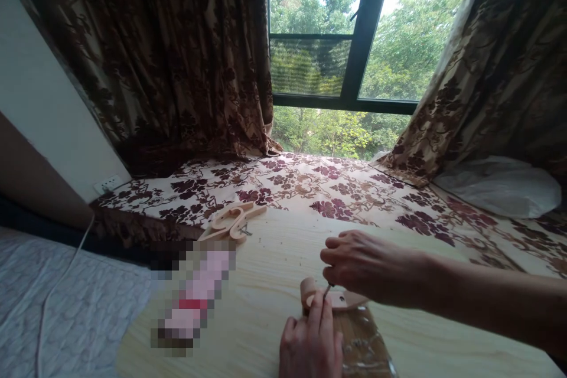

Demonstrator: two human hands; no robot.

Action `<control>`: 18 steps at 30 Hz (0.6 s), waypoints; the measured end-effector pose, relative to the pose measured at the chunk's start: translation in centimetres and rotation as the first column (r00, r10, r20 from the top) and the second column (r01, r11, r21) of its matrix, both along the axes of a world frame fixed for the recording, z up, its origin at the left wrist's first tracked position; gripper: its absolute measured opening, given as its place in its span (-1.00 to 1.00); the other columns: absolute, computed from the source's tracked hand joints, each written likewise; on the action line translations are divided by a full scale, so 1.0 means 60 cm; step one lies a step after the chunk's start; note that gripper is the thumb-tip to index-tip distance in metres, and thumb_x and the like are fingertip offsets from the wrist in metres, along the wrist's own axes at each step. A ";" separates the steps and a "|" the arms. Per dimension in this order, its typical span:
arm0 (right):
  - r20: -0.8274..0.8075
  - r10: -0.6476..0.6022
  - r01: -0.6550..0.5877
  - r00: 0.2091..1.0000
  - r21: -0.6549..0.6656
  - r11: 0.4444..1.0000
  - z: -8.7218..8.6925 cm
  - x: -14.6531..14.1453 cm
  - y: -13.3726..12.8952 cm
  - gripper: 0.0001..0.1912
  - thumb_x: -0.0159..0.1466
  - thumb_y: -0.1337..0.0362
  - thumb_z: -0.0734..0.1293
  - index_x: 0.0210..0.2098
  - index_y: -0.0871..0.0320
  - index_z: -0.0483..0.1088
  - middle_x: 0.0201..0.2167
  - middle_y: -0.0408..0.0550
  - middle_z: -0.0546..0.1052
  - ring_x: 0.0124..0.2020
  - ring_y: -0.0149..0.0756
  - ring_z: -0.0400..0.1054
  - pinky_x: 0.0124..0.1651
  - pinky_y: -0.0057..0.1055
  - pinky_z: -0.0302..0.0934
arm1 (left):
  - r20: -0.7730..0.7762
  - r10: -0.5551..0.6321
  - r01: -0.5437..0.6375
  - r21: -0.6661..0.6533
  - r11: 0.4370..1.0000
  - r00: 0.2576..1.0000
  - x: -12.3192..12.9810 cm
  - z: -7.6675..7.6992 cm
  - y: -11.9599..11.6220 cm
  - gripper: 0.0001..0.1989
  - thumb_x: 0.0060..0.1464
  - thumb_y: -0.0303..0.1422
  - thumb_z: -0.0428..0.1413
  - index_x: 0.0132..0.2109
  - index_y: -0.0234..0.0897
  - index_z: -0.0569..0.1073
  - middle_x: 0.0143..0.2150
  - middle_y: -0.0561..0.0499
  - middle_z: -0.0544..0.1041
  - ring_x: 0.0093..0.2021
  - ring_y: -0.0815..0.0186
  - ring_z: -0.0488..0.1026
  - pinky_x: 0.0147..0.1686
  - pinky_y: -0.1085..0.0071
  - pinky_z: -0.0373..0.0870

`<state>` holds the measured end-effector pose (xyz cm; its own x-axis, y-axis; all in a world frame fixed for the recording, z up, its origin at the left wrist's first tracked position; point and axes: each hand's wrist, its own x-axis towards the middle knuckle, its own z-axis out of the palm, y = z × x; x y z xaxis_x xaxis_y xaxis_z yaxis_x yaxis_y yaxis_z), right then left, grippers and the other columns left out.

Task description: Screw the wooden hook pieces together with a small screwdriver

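Near the table's front, a curved pale wooden piece (343, 299) with a small hole lies at the edge of a brown block wrapped in clear film (361, 342). My left hand (310, 336) presses its fingertips on this piece, beside a thin metal shaft (328, 290). Above it, my right hand (348, 260) is closed around the top of that shaft; its handle is hidden in the fist. The shaft's lower tip meets the wood by my left fingertips.
More curved wooden pieces (234, 222) with small metal parts lie at the table's back left. A pixelated pink object (199, 289) is on the left of the pale table (261, 289). Behind are a floral-covered ledge (292, 180), curtains, a window and a white plastic bag (500, 186).
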<state>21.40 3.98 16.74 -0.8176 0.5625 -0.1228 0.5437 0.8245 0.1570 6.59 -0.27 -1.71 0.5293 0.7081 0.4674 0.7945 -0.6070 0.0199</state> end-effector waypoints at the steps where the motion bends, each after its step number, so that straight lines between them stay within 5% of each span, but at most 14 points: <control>1: 0.007 -0.014 0.015 1.000 -0.027 1.000 0.001 -0.002 0.002 -0.78 0.27 0.42 0.21 -0.47 0.21 0.41 -0.45 -0.07 0.49 -0.37 -0.32 0.31 -0.42 -0.38 0.00 | 0.002 -0.003 0.003 0.006 1.000 1.000 -0.001 0.001 -0.001 -0.48 -0.05 -0.50 0.08 0.12 -0.38 0.33 0.13 -0.16 0.40 -0.37 0.27 0.52 -0.41 0.28 0.45; 7: 0.179 -0.349 0.376 0.920 -0.149 0.914 0.014 -0.010 0.007 -0.79 0.21 0.26 0.28 -0.42 0.24 0.49 -0.56 0.00 0.53 -0.52 -0.32 0.35 -0.52 -0.38 -0.08 | 0.029 -0.009 0.009 -0.006 1.000 1.000 -0.002 0.006 -0.003 -0.49 -0.06 -0.49 0.09 0.11 -0.36 0.34 0.13 -0.11 0.41 -0.40 0.31 0.50 -0.44 0.29 0.43; 14: 0.059 -0.042 0.044 0.997 -0.020 0.999 0.003 -0.008 -0.008 -0.79 0.22 0.48 0.22 -0.46 0.21 0.44 -0.42 -0.01 0.51 -0.38 -0.29 0.36 -0.47 -0.35 -0.05 | 0.038 -0.022 0.021 0.020 1.000 0.999 -0.003 0.002 -0.002 -0.49 -0.06 -0.51 0.07 0.11 -0.38 0.34 0.09 -0.10 0.45 -0.36 0.29 0.52 -0.42 0.30 0.43; 18: 0.144 -0.201 0.219 0.969 -0.122 0.968 0.005 -0.012 0.004 -0.81 0.18 0.38 0.26 -0.49 0.25 0.48 -0.57 0.00 0.51 -0.51 -0.33 0.35 -0.52 -0.39 -0.07 | 0.016 -0.045 0.044 0.037 0.998 0.999 -0.007 0.006 0.002 -0.51 -0.03 -0.51 0.05 0.10 -0.42 0.34 0.11 -0.16 0.43 -0.40 0.32 0.50 -0.42 0.33 0.42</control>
<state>20.68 4.19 17.06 -0.6546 0.6907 -0.3073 0.6895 0.7122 0.1320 6.18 -0.17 -1.33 0.5519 0.6664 0.5012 0.7665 -0.6422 0.0099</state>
